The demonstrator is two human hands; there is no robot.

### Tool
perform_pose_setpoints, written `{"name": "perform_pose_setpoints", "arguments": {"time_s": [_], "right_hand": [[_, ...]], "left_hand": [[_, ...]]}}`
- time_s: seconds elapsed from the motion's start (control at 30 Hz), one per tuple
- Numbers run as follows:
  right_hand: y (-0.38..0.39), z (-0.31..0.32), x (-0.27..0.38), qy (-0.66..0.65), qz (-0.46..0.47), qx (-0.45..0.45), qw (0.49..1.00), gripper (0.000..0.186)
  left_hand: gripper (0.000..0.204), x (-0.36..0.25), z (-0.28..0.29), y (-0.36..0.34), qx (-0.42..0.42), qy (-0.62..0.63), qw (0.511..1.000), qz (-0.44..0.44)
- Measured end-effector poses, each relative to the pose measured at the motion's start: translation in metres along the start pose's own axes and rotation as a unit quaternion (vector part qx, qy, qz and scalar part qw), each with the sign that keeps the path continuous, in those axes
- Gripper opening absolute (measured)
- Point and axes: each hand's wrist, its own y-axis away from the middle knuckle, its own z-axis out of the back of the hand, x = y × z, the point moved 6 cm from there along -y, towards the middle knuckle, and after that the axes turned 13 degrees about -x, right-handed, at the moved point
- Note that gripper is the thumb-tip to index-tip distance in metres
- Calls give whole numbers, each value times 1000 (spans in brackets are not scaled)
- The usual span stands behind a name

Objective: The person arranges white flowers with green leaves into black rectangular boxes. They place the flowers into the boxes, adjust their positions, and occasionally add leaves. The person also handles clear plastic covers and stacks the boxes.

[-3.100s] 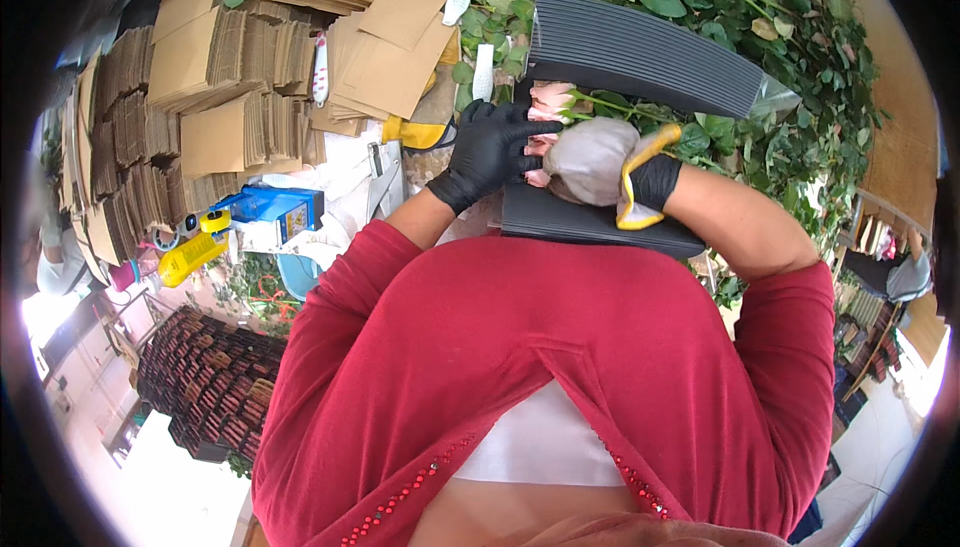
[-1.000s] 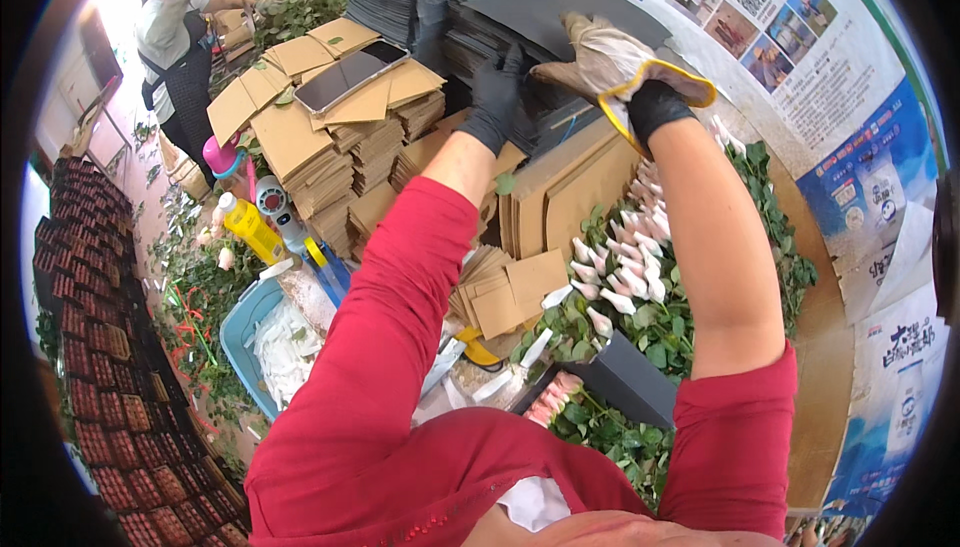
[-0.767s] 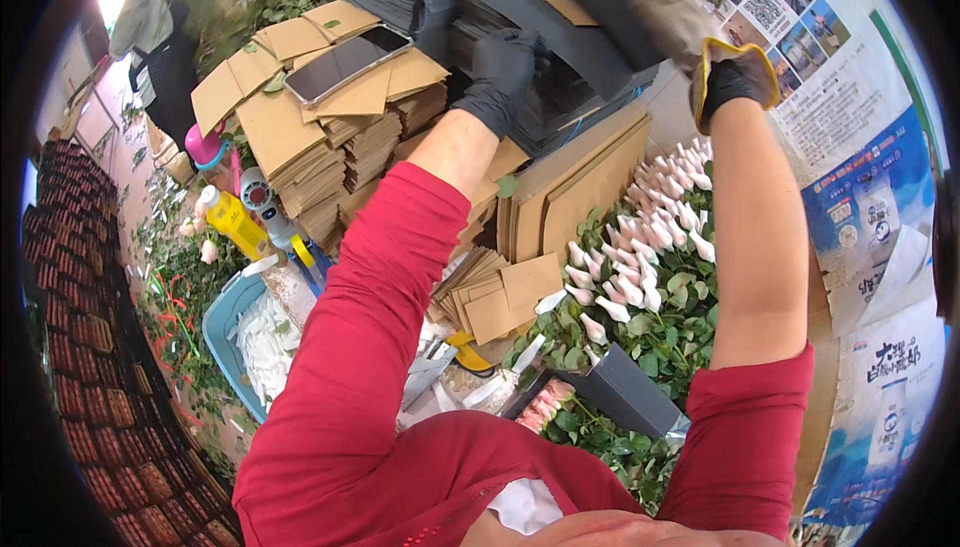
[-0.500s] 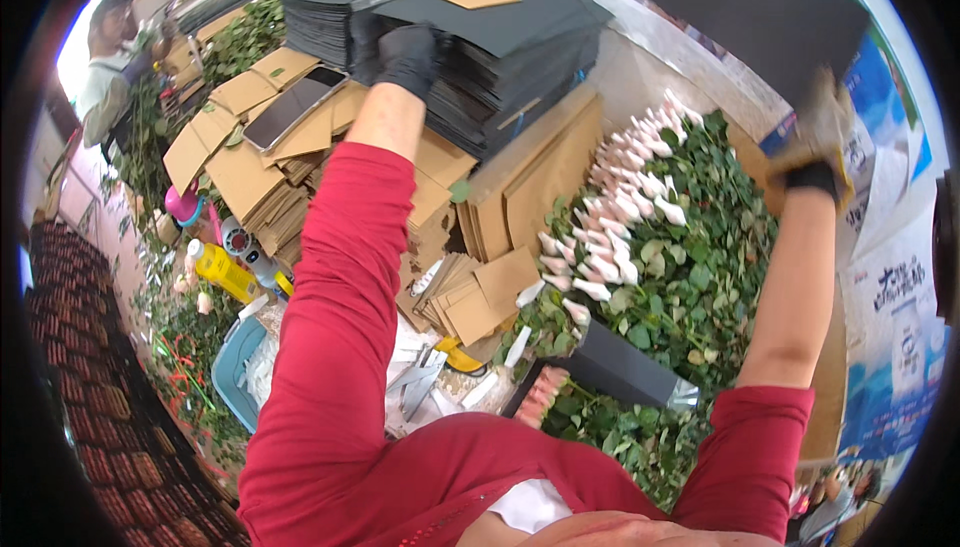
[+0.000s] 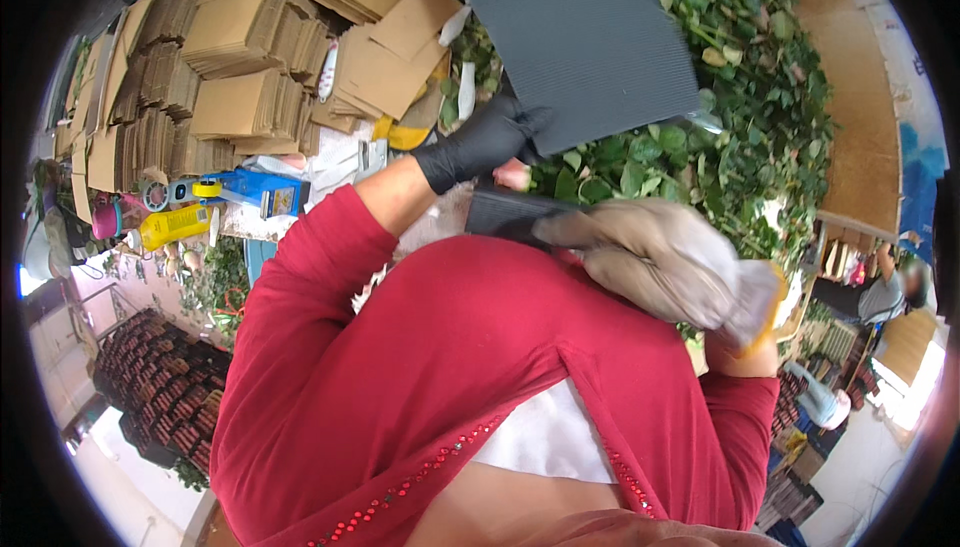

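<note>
My left hand [image 5: 480,142], in a black glove, grips the lower edge of a large dark grey corrugated sheet [image 5: 570,37] held over the green rose foliage [image 5: 740,97]. My right hand [image 5: 650,257], in a grey work glove with a yellow cuff, presses on the folded lower part of the dark sheet [image 5: 505,215] close to my red sleeve. A pink rose bud [image 5: 515,175] peeks out between the two hands. What lies under the fold is hidden.
Stacks of flat brown cardboard [image 5: 230,97] fill the upper left. Below them lie a yellow bottle [image 5: 170,227], a tape roll [image 5: 205,188] and a blue box [image 5: 255,192]. Dark crates [image 5: 150,397] stand at lower left. Another person [image 5: 890,287] is at the right edge.
My hands were reaching up to a stack of dark sheets. My right hand lifted one off, and now the sheet is in front of my chest over the roses with both hands on it.
</note>
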Motion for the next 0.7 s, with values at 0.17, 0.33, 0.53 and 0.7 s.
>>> {"name": "perform_pose_setpoints", "arguments": {"time_s": [0.17,0.33,0.53,0.7], "right_hand": [[-29,14,-36,269,156,-139,940,40],[-37,-32,-73,375,387,-190,821,36],[-53,-61,-127,381,276,-82,878,41],[-52,-83,-162,348,154,-14,925,55]], "left_hand": [[40,45,32,-21,-32,-233,971,-43],[41,62,34,-4,-9,-225,971,-78],[54,87,38,-22,53,-483,870,-83],[59,61,47,-13,12,-574,816,-64]]}}
